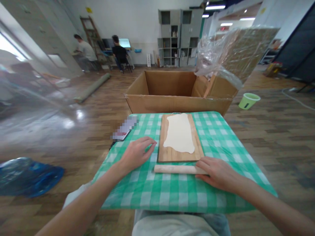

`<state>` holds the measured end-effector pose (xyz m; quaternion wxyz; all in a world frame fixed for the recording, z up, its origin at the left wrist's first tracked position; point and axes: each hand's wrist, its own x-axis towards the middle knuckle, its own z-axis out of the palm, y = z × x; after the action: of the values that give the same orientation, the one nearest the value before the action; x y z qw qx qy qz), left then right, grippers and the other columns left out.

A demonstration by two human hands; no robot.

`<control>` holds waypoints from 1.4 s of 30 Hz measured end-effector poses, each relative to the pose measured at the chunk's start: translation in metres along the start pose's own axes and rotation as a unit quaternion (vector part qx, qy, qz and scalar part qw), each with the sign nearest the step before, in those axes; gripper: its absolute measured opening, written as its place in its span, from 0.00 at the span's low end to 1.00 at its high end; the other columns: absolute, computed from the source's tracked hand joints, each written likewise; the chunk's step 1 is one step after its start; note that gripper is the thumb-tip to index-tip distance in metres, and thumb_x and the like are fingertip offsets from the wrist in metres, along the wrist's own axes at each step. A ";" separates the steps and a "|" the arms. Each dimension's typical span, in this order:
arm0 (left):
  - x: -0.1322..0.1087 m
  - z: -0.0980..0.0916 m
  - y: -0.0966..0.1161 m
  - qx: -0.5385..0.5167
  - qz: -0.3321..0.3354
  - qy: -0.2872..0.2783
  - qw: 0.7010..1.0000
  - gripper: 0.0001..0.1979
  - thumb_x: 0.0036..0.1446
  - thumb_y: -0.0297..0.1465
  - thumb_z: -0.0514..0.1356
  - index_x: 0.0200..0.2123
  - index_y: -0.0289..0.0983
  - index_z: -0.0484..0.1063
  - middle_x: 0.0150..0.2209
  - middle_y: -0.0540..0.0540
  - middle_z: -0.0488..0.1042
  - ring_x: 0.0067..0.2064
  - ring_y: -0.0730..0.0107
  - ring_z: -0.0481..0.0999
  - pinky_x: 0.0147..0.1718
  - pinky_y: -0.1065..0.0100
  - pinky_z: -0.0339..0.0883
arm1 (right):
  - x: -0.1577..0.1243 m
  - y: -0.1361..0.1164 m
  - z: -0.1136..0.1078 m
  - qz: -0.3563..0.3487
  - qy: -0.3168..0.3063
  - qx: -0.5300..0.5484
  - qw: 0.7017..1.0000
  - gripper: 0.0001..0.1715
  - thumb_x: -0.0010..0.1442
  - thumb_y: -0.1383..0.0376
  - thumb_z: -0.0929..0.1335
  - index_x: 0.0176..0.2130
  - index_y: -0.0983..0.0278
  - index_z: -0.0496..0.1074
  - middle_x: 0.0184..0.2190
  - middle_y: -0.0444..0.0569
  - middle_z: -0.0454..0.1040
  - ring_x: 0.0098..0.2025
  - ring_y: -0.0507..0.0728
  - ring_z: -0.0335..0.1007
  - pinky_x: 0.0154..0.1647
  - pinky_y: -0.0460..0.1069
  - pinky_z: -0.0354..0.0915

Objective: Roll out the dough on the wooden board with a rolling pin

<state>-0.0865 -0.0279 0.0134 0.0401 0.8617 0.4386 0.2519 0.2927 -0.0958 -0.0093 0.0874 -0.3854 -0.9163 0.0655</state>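
Observation:
A wooden board (175, 158) lies on the green-and-white checked tablecloth (221, 131). On the board is a thin, pale sheet of dough (179, 134) with uneven edges. A wooden rolling pin (174, 169) rests crosswise just in front of the board. My right hand (213, 171) is wrapped round the pin's right end. Left of the board, my left hand (139, 152) hovers at its edge, thumb and fingers slightly apart, holding nothing.
A phone-like device (125, 129), partly pixelated, is at the table's left edge. Behind the table stands a large open cardboard box (177, 103). A green bucket (248, 101) and blue plastic (29, 177) are on the floor. Two people sit far back left.

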 end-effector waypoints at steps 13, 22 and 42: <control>-0.023 0.017 0.052 0.014 0.077 -0.120 0.990 0.09 0.71 0.36 0.60 0.49 0.42 0.77 0.46 0.44 0.78 0.48 0.58 0.78 0.48 0.57 0.73 | -0.007 0.014 0.003 0.035 0.114 -0.028 0.992 0.08 0.69 0.60 0.71 0.46 0.62 0.74 0.46 0.56 0.78 0.47 0.66 0.75 0.46 0.59 0.72; 0.031 0.021 0.049 0.044 0.075 -0.116 0.989 0.11 0.73 0.34 0.56 0.48 0.39 0.79 0.49 0.42 0.78 0.49 0.59 0.79 0.46 0.61 0.73 | 0.042 0.027 -0.007 0.039 0.105 0.031 0.993 0.10 0.71 0.62 0.70 0.49 0.61 0.80 0.46 0.53 0.81 0.47 0.61 0.78 0.47 0.54 0.72; 0.060 0.049 0.053 0.093 0.114 -0.085 0.986 0.07 0.70 0.30 0.60 0.46 0.39 0.78 0.47 0.42 0.80 0.50 0.58 0.80 0.50 0.59 0.73 | 0.057 0.047 -0.012 -0.018 0.154 0.061 0.986 0.11 0.74 0.65 0.63 0.47 0.63 0.75 0.41 0.52 0.82 0.38 0.56 0.78 0.39 0.48 0.68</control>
<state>0.0048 -0.0065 0.0098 -0.0323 0.9242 0.3541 0.1392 0.2888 -0.0218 -0.0003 0.2515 -0.3681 -0.8932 0.0593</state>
